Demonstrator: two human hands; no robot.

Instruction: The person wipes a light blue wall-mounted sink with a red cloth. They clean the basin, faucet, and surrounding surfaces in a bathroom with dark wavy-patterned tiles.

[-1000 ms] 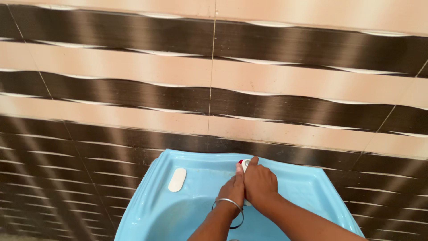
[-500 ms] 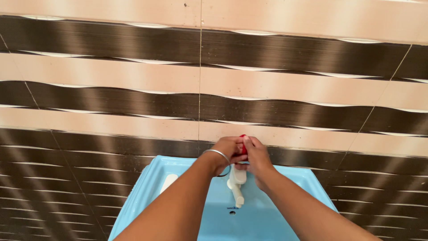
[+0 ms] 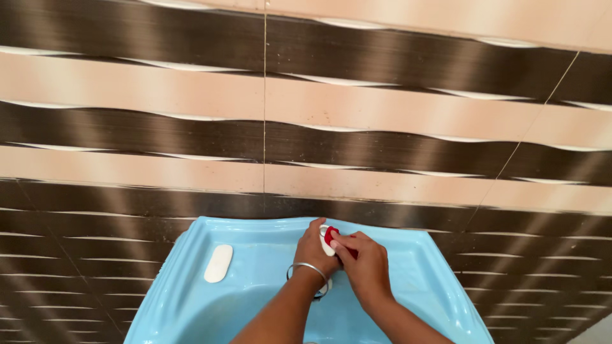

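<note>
A light blue wash basin (image 3: pixel 191 299) is fixed against a tiled wall. At its back middle stands a white tap with a red top (image 3: pixel 329 236). My left hand (image 3: pixel 313 250), with a silver bangle on the wrist, is wrapped around the white body of the tap. My right hand (image 3: pixel 363 264) has its fingertips pinched on the red top. Most of the tap, spout included, is hidden behind my two hands.
A white bar of soap (image 3: pixel 218 263) lies on the left ledge of the basin. The wall (image 3: pixel 268 127) behind has wavy brown and peach tile bands, with a vertical grout line near the middle.
The view tilted down, so the basin rose in the frame. Both hands stay on the tap's head; the spout seen half a second ago is now covered by my hands.
</note>
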